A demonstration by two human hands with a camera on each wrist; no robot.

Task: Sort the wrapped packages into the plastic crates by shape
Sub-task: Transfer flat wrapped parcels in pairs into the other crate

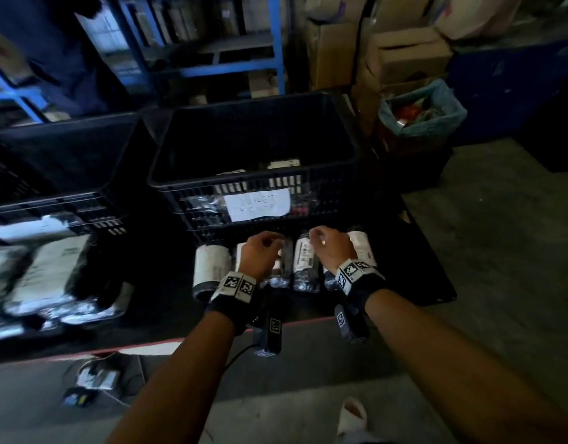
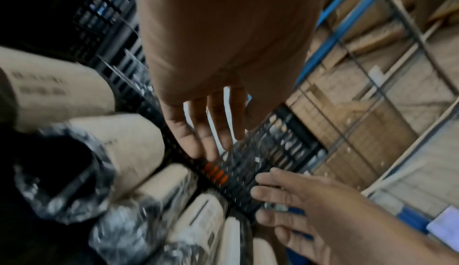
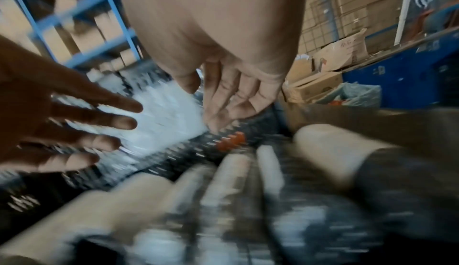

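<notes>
A row of cylindrical wrapped packages lies on the black table: a wide one, a slimmer labelled one and another at the right. Just behind them stands a black plastic crate with a white paper label and some packages inside. My left hand hovers over the row's middle, fingers loose and holding nothing. My right hand hovers beside it over the slimmer cylinder, also empty. Flat wrapped packages lie at the left, in front of a second black crate.
A bin lined with a blue-green bag stands at the back right among cardboard boxes. Blue shelving runs behind the crates. Another person in dark clothes is at the top left. Small items lie on the floor.
</notes>
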